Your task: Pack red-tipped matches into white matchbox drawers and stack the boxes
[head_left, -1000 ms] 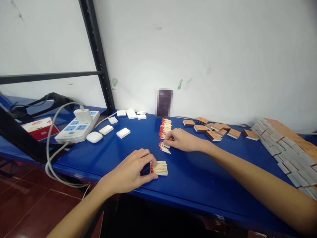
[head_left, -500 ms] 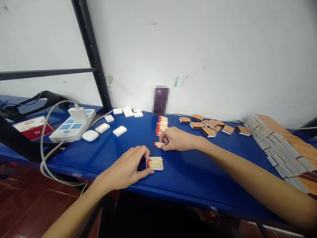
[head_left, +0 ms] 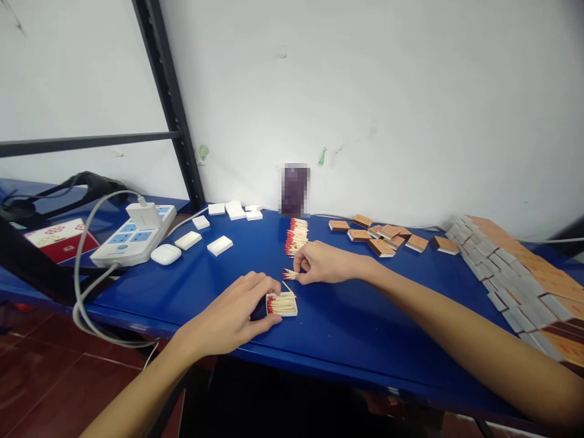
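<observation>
My left hand point(head_left: 241, 310) grips the left end of a small white matchbox tray point(head_left: 289, 315) between thumb and fingers. Red-tipped matches point(head_left: 283, 303) lie lengthwise inside it, heads to the left. A single loose match point(head_left: 289, 288) slants at the tray's far edge. Just beyond, my right hand point(head_left: 322, 263) pinches a small bunch of matches point(head_left: 289, 274), their red heads pointing left. Behind that hand a larger pile of matches point(head_left: 296, 236) lies on the blue table point(head_left: 255, 255).
White trays point(head_left: 220, 245) lie at the back left, near a white earbud case point(head_left: 166, 254) and a power strip point(head_left: 137, 234). Orange matchbox sleeves point(head_left: 382, 247) are scattered at the back right. Stacked matchboxes point(head_left: 515, 280) line the right side. A pixelated dark object point(head_left: 294, 190) leans against the wall.
A loose match now slants at the tray's far edge. My right hand still pinches the bunch near the pile, and my left hand still holds the tray.
</observation>
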Demonstrator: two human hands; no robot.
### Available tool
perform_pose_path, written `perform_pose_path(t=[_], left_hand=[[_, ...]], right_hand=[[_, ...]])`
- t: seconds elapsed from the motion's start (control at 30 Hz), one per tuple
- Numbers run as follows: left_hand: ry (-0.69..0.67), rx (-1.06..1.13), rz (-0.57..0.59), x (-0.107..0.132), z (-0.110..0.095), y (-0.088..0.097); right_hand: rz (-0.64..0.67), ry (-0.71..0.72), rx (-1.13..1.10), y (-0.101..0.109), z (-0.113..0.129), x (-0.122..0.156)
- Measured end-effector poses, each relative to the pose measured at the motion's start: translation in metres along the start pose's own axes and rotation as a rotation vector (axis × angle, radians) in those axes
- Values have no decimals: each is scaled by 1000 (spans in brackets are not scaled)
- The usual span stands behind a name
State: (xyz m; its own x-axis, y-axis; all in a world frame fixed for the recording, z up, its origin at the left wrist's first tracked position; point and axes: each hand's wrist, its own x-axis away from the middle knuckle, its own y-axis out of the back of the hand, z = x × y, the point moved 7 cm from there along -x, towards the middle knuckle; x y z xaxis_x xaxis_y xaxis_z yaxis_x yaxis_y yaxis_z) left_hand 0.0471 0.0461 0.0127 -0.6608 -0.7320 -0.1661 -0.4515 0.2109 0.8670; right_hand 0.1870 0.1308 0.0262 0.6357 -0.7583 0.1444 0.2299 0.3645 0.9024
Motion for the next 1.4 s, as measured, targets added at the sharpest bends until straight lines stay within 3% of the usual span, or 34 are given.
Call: perform_pose_path(t=[0.23,0.53,0.7,0.93,1.17,1.4], left_hand=[[-64,-93,49,-1,-1,-3],[27,5,-16,1,2,1],[118,54,-73,3,11,2],[82,106,-63,3,16,-2],[41,84,-77,1,10,1],[-24,52,-61,2,3,3]], right_hand=[[22,26,43,0,-3,0],[2,50,16,4,-6,1],[30,123,-49,5,15,10],[139,199,-52,-13,49,23],[104,177,-70,-18,49,19],[160,153,-215,-11,48,23]])
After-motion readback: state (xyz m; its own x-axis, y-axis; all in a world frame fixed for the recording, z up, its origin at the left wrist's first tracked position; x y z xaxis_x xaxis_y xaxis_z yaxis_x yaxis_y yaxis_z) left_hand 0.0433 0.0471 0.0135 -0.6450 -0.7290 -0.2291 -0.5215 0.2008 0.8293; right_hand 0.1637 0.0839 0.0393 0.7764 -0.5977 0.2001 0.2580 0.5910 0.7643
